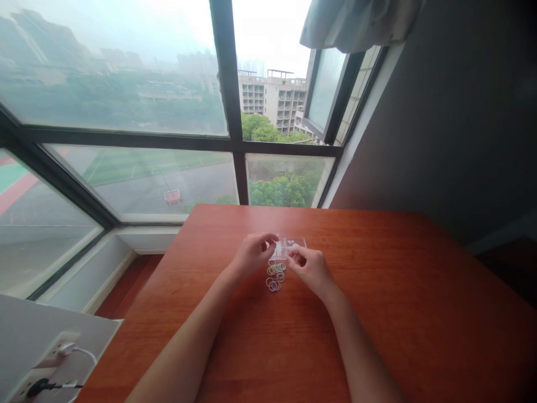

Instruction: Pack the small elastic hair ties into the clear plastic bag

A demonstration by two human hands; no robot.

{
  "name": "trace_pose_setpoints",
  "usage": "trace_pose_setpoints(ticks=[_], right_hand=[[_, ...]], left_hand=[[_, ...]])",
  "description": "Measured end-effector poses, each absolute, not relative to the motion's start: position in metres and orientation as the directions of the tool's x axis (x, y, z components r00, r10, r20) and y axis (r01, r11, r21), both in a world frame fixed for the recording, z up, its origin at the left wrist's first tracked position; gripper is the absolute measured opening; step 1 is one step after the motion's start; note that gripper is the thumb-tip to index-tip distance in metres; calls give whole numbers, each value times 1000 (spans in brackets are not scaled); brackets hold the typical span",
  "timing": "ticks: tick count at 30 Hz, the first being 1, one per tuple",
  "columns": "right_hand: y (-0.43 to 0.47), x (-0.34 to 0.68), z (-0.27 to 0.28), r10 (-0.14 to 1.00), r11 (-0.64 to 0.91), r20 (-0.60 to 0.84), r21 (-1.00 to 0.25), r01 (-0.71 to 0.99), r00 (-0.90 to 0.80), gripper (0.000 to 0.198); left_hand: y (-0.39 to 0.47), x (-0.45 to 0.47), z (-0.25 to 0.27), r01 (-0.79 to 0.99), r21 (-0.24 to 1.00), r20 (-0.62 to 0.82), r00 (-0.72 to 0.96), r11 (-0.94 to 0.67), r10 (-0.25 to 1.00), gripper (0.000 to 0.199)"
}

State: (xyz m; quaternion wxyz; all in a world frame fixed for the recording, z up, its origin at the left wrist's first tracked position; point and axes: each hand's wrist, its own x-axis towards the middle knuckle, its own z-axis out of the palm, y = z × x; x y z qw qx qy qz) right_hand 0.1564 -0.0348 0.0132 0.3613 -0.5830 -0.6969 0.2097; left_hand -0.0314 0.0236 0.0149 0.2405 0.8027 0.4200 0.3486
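Gripped between your 2 hands is a small clear plastic case [289, 246], held low over the far middle of the wooden table [419, 313]. Your left hand [251, 254] has its fingers curled in at the case's left edge, thumb and fingertips pinched on or just at that edge — the exact contact is too small to make out. Your right hand [311, 268] closes on the near right corner of the case in the same pinching way. Neither hand is slack; both are clenched around the case's rim.

Just below the case, between your 2 wrists, lies a loose heap of small rubber bands [276, 276] in pale colours, resting on the table top. The heap sits just beside your right thumb and close under the case; whether any band touches a finger cannot be told. What the case holds inside cannot be read either — only pale patches show through it.

Surroundings: the table stands against a large window [168, 140] with dark frames, with a grey wall [461, 129] to the right. A curtain [356, 22] hangs bunched at the top. At lower left, well apart from your hands, a white power strip [46, 364] carries 2 plugged cables.
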Motion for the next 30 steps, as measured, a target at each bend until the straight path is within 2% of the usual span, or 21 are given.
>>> trace_pose_setpoints(ticks=[7, 15, 18, 24, 30], right_hand=[[-34, 157, 12, 950, 258, 313, -747, 613, -19, 16], [-35, 156, 12, 946, 273, 322, -745, 609, -31, 14], [-35, 157, 12, 934, 288, 358, -734, 615, -9, 15], [-35, 156, 12, 929, 292, 370, -703, 649, -17, 13], [-35, 155, 12, 938, 287, 342, -683, 672, -53, 11]], left_hand=[[13, -21, 24, 327, 780, 306, 544, -533, 781, 24], [13, -19, 20, 339, 738, 326, 577, -583, 749, 13], [17, -21, 17, 376, 706, 368, 529, -600, 765, 12], [31, -37, 5, 578, 633, 428, 293, -515, 855, 10], [36, -43, -5, 612, 624, 437, 243, -486, 866, 18]])
